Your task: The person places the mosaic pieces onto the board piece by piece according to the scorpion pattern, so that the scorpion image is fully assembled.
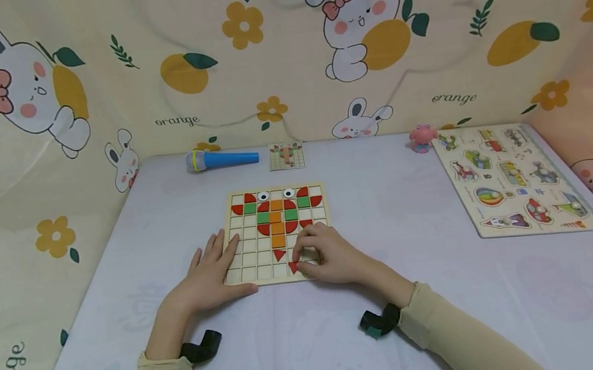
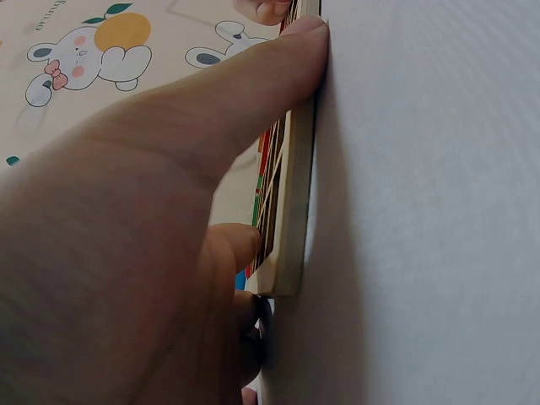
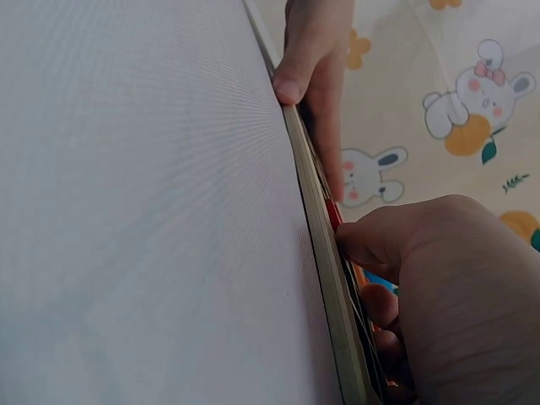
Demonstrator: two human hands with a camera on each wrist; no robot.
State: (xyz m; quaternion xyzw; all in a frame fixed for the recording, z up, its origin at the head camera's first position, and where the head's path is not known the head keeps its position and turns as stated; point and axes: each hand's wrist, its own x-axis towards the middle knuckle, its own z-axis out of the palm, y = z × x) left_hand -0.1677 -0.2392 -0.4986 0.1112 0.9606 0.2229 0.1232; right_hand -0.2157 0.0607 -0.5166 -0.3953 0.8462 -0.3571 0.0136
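A square wooden grid board [image 1: 249, 273] lies mid-table, its upper part filled with red, green and orange pieces and two eye pieces [image 1: 289, 193]. My left hand [image 1: 208, 280] spreads over the board's left side, with the thumb along its front edge; the left wrist view shows that thumb [image 2: 278, 67] on the wooden rim. Near the board's front right, my right hand [image 1: 334, 257] pinches a small red triangle [image 1: 293, 267] at its thumb and fingertips. Another red triangle [image 1: 280, 254] sits below the orange column [image 1: 276, 227]. My right hand hides the board's lower right corner.
Behind the board lie a blue toy microphone [image 1: 228, 158] and a small card [image 1: 286, 155] with a similar pattern. To the right are a pink figurine [image 1: 423, 138] and a picture puzzle board [image 1: 517, 182]. A printed cloth [image 1: 284, 70] hangs around the table.
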